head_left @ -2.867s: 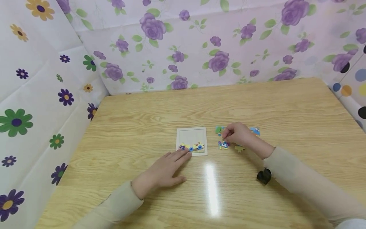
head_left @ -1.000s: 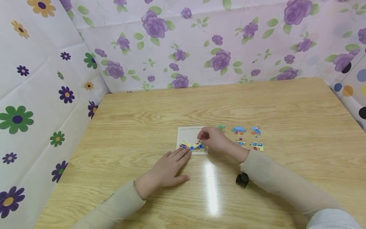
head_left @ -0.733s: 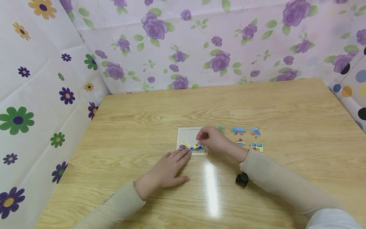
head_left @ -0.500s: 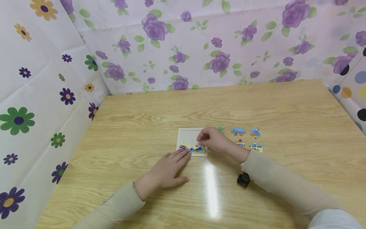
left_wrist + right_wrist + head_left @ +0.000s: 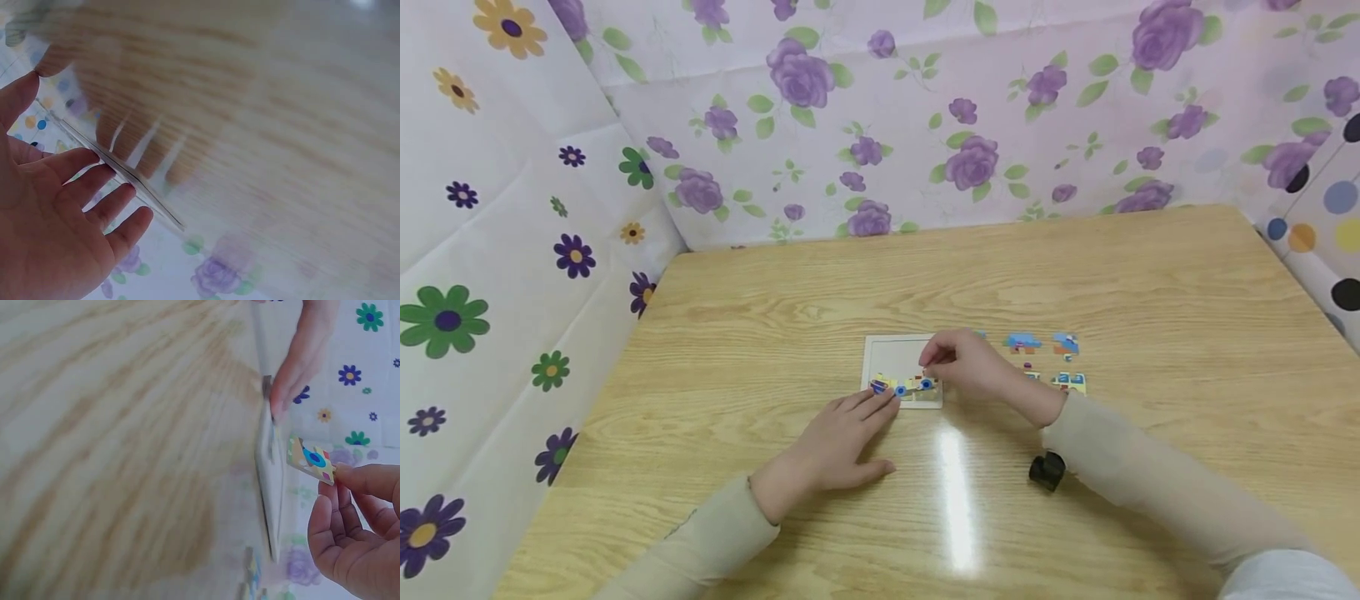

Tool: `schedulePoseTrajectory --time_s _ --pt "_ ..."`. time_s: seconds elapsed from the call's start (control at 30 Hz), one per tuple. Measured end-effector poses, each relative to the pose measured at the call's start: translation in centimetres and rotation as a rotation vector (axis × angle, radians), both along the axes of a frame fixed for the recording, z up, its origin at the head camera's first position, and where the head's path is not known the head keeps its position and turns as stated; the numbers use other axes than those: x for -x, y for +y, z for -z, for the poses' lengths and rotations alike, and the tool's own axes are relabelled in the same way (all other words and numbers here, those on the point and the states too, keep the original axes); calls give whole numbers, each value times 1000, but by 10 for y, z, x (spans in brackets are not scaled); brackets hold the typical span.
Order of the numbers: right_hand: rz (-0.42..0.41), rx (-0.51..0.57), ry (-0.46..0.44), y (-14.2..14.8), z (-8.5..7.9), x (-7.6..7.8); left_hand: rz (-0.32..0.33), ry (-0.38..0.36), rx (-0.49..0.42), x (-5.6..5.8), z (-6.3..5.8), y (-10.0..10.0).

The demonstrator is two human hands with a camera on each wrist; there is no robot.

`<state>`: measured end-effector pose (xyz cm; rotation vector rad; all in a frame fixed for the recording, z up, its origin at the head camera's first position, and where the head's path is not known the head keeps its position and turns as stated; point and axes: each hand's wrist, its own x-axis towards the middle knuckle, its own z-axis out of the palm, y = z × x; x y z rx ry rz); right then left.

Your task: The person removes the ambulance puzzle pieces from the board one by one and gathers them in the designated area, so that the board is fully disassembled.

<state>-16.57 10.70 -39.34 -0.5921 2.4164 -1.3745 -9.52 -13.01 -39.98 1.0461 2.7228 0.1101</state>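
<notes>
A square white puzzle tray [image 5: 865, 358] lies mid-table, with yellow vehicle pieces [image 5: 880, 383] along its lower part. My left hand [image 5: 827, 446] lies with fingers extended, fingertips on the tray's near edge. Over the tray's right side, my right hand [image 5: 973, 367] pinches a puzzle piece [image 5: 309, 460] between thumb and fingers. That piece shows a blue wheel on yellow and stands clear of the tray in the right wrist view. The left wrist view shows the left hand [image 5: 69, 212] from its palm side, its fingers along the tray's edge.
Several loose puzzle pieces [image 5: 1022, 342] lie right of the tray, some partly covered by the right hand and forearm. A small black device [image 5: 1047, 471] sits by the right sleeve. Floral sheets [image 5: 820, 158] hang behind the wooden table [image 5: 760, 325] and at its sides.
My right hand has moved left from the loose pieces to the tray's right side, where the wheel piece now tilts in its fingers. My left hand has stayed at the near edge.
</notes>
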Motion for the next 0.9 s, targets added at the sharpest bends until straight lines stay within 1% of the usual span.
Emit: schedulePoseTrajectory --time_s 0.13,0.27,0.43,0.57,0.67,0.73,0.9 --pt "19 18 -20 8 -6 -1 -2 1 0 0 1 1" --pt "7 36 -40 16 -15 -4 -10 -9 6 -1 1 2" --pt "11 20 -45 27 -24 -10 -17 -14 8 1 0 3" --pt "16 -6 -34 37 -30 -13 -1 0 3 2 -2 4" --pt "22 -8 -45 46 -34 -15 15 18 -1 2 -3 4" --pt "34 -8 -46 51 -35 -17 16 17 -7 1 -3 4" --pt "63 -23 -20 65 -37 -21 -17 -10 -44 0 -1 3"
